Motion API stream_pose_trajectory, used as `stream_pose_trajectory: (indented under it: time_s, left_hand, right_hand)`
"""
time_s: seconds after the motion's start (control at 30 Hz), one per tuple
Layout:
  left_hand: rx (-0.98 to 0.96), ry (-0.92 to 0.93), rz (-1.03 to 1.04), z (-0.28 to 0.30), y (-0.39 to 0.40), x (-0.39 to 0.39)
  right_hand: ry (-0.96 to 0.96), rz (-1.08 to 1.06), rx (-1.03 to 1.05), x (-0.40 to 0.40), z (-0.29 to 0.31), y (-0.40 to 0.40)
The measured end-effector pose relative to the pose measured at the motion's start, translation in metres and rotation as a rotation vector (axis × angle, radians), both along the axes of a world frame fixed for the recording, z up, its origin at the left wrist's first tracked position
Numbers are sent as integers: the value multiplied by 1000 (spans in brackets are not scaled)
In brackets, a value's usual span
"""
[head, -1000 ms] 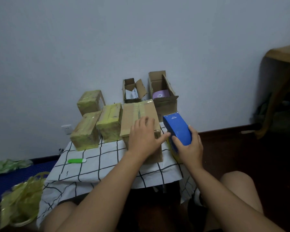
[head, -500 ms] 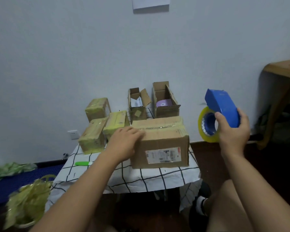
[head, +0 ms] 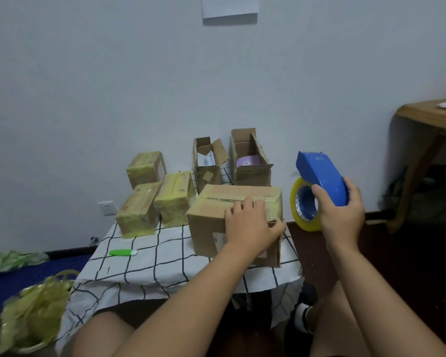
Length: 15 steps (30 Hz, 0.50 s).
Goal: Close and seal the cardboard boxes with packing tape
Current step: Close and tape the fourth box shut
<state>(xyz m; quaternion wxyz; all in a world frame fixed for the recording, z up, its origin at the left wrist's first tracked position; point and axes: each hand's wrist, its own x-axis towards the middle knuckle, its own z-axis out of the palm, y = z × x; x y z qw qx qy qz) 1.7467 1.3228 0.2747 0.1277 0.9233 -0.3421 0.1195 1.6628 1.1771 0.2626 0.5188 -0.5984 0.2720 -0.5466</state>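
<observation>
A closed brown cardboard box (head: 211, 222) with tape along its top seam stands on the small checked table (head: 150, 264). My left hand (head: 250, 225) rests on the box's near right top edge, fingers spread over the top and thumb at the right corner. My right hand (head: 341, 215) grips a blue tape dispenser (head: 322, 176) with a yellowish tape roll (head: 298, 204), held in the air to the right of the box. Two open boxes (head: 251, 161) stand at the back by the wall. Three boxes wrapped in yellowish tape (head: 174, 199) sit at the left.
A green utility knife (head: 122, 252) lies on the cloth at the front left. A heap of used yellowish tape (head: 34, 307) sits on the floor at the left. A wooden table (head: 430, 117) stands at the right. My knees are under the table's near edge.
The box was turned so that its long side faces me. My left hand shifted from its left end to its right top edge. My right hand lifted the dispenser off and to the right.
</observation>
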Motion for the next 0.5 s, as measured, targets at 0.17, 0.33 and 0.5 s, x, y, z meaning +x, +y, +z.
stream_pose_trajectory:
  time_s: [0.17, 0.33, 0.5]
  left_hand:
    - [67, 17, -271, 10, 63, 29]
    - [28, 72, -292, 6, 125, 59]
    - [-101, 9, -180, -10, 137, 68]
  right_hand:
    - [24, 68, -18, -7, -1, -1]
    - [-1, 143, -7, -9, 3, 13]
    - [4, 314, -10, -3, 15, 31]
